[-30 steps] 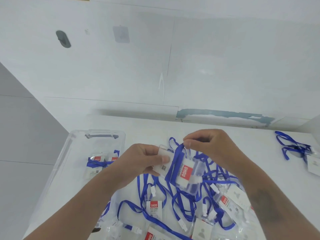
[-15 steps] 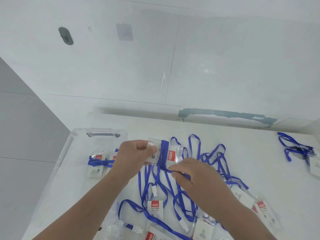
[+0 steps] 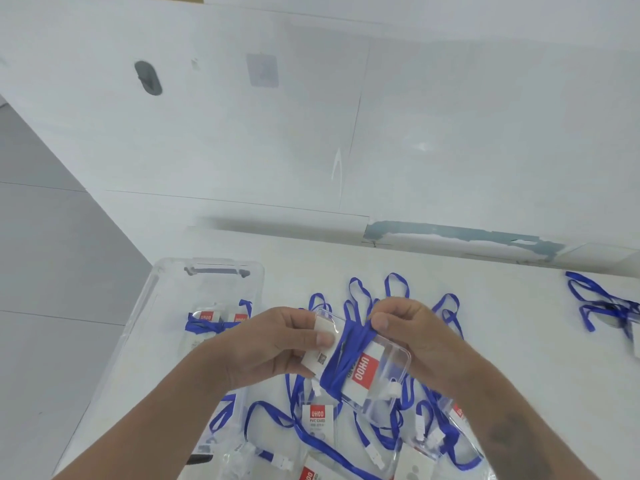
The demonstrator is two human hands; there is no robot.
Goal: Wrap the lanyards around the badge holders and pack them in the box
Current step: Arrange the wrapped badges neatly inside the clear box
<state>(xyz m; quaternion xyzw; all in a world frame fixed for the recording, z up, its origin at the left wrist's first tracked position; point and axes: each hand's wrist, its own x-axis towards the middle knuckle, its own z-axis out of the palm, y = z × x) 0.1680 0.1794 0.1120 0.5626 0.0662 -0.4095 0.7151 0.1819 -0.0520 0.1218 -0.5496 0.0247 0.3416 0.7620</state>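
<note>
Since the earlier frame the right hand [image 3: 412, 332] has risen from the heap of loose lanyards to the far edge of the badge holder [image 3: 360, 358], and the holder has been lifted nearer the camera and turned so its red label reads sideways. Left hand [image 3: 277, 344]: fingers curled round the holder's left end, thumb pressed flat on its white card, gripping it above the table [image 3: 502, 306]. Right hand: thumb and fingers pinching the blue lanyard [image 3: 346, 358] where it crosses the holder's far edge. Lanyard: several turns banded round the middle of the clear holder, beside the red label. Box [image 3: 166, 292]: clear plastic, at the left of the table, apart from the hands; it contains wrapped badge holders [image 3: 214, 322] with blue bands and red labels. Loose lanyards [image 3: 394, 289]: blue, looped and tangled on the table under and beyond the hands, with further unwrapped holders [image 3: 317, 419] among them at the near edge. Separate lanyard bundle [image 3: 602, 306]: at the far right of the table, well apart from the rest. Wall [image 3: 311, 133]: white, behind the table.
</note>
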